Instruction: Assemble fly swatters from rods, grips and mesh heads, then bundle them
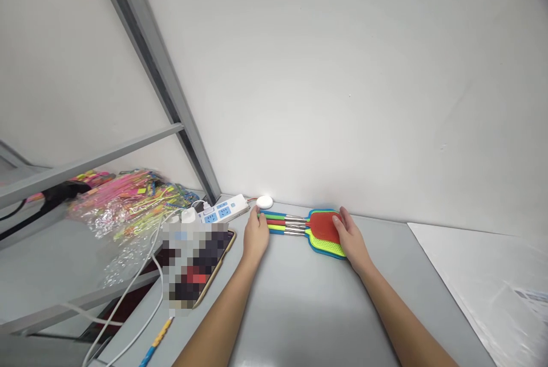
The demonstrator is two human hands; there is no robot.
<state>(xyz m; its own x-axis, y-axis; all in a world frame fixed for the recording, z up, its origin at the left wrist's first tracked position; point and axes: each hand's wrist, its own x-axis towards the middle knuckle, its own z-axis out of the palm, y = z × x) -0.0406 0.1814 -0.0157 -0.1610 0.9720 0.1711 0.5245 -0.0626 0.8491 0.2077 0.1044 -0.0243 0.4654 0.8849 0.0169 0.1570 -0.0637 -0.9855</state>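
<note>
Several fly swatters [323, 226] lie side by side in a bundle, with red, yellow-green and blue mesh heads stacked over one another. Their metal shafts run left into coloured handles [276, 222] of blue, green, red and yellow. My left hand [256, 234] is closed around the handle ends, which its fingers partly hide. At the other end, my right hand [351, 240] grips the right edge of the heads, thumb on top of the red one. The bundle is level, close to the wall, at or just above the grey table [308, 304].
Left of my hands are a white power strip [222, 212], a round white object [264, 202] and a phone [218, 261] with a charging cable [157, 344]. Plastic-wrapped colourful goods [137, 198] fill a shelf behind a metal frame [158, 70]. A white sheet [475, 275] covers the right side.
</note>
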